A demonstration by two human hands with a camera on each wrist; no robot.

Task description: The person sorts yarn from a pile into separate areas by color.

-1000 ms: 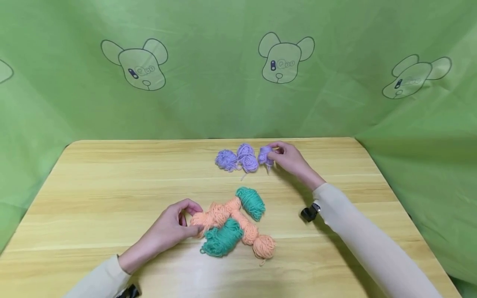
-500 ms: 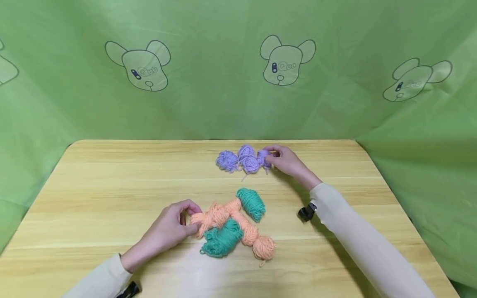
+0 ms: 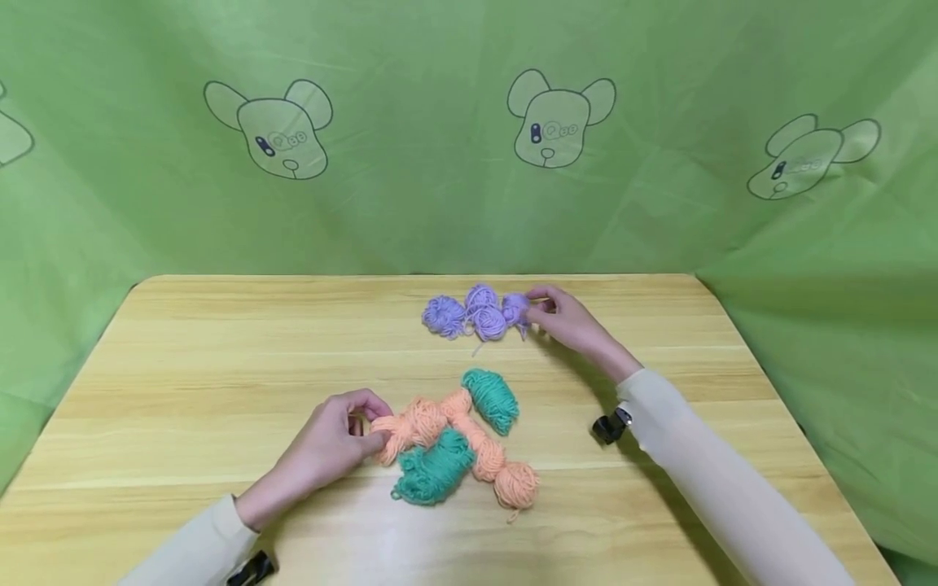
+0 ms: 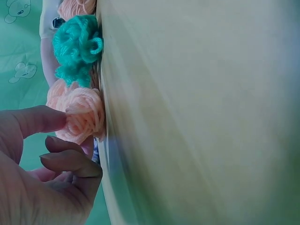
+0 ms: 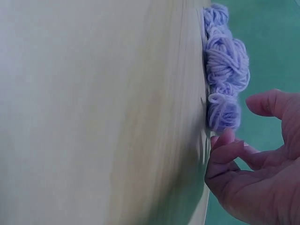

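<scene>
Peach yarn bundles (image 3: pixel 427 422) lie in a joined cluster on the table. My left hand (image 3: pixel 326 443) is at the cluster's left end, thumb and index finger around a peach yarn bundle (image 4: pixel 84 112), the thumb touching it in the left wrist view. A green yarn bundle (image 3: pixel 437 468) lies in front and another green yarn bundle (image 3: pixel 491 400) behind. Near the far edge, my right hand (image 3: pixel 575 325) is beside the rightmost purple yarn bundle (image 5: pixel 224 112). Its thumb stands apart from the yarn; a fingertip is close to or touching the lower end.
Further purple yarn balls (image 3: pixel 444 316) sit close together left of the right hand. A peach ball (image 3: pixel 516 486) ends the row at the right front. The wooden table (image 3: pixel 220 358) reaches back to a green curtain (image 3: pixel 410 220) with printed animal heads.
My right hand has set the purple yarn bundle down leftward against the other purple balls, and its fingers have loosened from it. The left thumb has drawn slightly back along the peach yarn.
</scene>
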